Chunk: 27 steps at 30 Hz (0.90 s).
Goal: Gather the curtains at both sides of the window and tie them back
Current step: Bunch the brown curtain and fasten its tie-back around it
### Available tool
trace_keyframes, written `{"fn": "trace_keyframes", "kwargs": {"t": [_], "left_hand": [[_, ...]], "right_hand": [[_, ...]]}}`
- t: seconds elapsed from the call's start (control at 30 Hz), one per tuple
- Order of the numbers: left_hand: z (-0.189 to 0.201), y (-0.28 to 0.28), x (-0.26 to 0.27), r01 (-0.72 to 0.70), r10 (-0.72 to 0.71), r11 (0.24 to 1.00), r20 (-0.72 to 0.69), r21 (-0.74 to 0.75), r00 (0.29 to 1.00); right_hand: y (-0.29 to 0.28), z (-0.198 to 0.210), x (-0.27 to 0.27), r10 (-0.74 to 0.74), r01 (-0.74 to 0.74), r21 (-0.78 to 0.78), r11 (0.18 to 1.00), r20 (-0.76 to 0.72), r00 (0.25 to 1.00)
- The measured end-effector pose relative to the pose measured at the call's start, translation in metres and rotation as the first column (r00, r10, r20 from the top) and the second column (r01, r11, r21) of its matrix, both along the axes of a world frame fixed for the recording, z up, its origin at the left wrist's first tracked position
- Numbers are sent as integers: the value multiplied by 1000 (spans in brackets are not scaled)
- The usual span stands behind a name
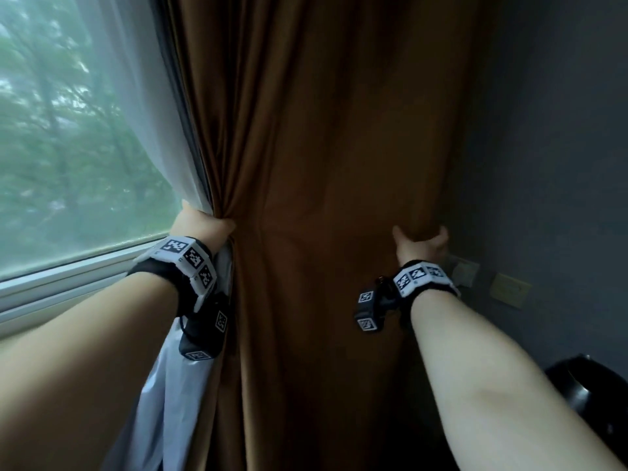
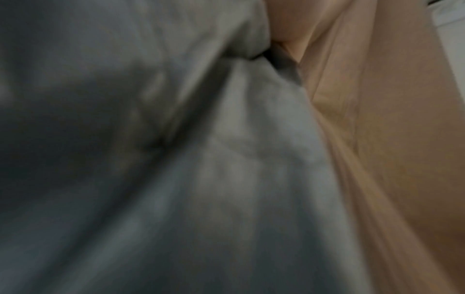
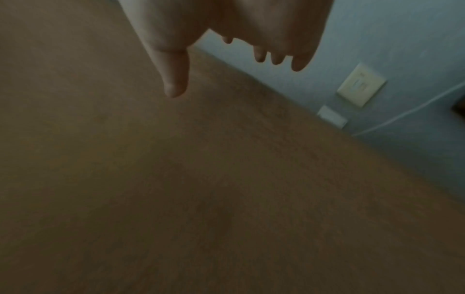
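Observation:
A brown curtain [image 1: 339, 147] hangs down the middle of the head view, with a white sheer curtain [image 1: 146, 107] beside it on the window side. My left hand [image 1: 204, 223] grips the brown curtain's left edge together with the sheer, bunching both at sill height. In the left wrist view, pale sheer fabric [image 2: 251, 159] and tan curtain cloth [image 2: 390, 139] fill the picture below a bit of my left hand [image 2: 289, 19]. My right hand [image 1: 420, 241] holds the curtain's right edge, thumb in front and fingers [image 3: 276, 57] behind it toward the wall. No tie-back shows.
The window [image 1: 68, 130] and its white sill [image 1: 68, 277] lie to the left. On the grey wall [image 1: 560, 164] to the right sit a white socket [image 1: 465, 271] and a yellowish plate [image 1: 509, 291]. A black round object [image 1: 591, 385] stands low right. A white cable [image 3: 407, 113] runs along the wall.

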<state>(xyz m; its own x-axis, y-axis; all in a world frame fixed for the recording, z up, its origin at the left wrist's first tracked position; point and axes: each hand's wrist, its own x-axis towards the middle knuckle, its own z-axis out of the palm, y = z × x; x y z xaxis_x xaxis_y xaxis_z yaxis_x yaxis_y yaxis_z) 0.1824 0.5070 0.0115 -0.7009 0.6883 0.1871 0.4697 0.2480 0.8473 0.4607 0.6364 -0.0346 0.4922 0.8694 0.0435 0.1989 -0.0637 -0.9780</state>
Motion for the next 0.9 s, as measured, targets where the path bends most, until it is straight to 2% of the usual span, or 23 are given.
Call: {"fn": "trace_keyframes", "kwargs": {"t": [0.1,0.2,0.33,0.43,0.53,0.6,0.67,0.77,0.9], "left_hand": [[1,9,6,-25,25,1000,-2,-6,1000],[-1,18,7,-25,25,1000,21,1,999],[-5,29,7,5,-9,999,73,50,997],[-7,33,9,25,-30,998,79,58,996],[-8,35,8,40,-45,997,76,70,996],[-9,33,6,49,-52,997,59,62,997],[-9,30,6,73,-77,996,69,58,995],[-9,25,8,102,-110,990,86,93,990],[-10,23,14,156,-190,970,178,188,966]], "right_hand": [[19,2,14,90,-89,-75,993,10,996],[19,5,2,234,-238,22,971,125,964],[-11,4,-48,380,-414,82,907,268,885],[-47,1,-89,488,-578,91,811,438,755],[-80,-2,-124,619,-766,15,643,579,531],[-91,-10,-140,689,-825,-87,558,603,402],[-98,-16,-149,741,-847,-156,508,580,338],[-104,-14,-153,759,-867,-183,463,587,281],[-104,-6,-154,704,-827,-280,488,686,183]]}}
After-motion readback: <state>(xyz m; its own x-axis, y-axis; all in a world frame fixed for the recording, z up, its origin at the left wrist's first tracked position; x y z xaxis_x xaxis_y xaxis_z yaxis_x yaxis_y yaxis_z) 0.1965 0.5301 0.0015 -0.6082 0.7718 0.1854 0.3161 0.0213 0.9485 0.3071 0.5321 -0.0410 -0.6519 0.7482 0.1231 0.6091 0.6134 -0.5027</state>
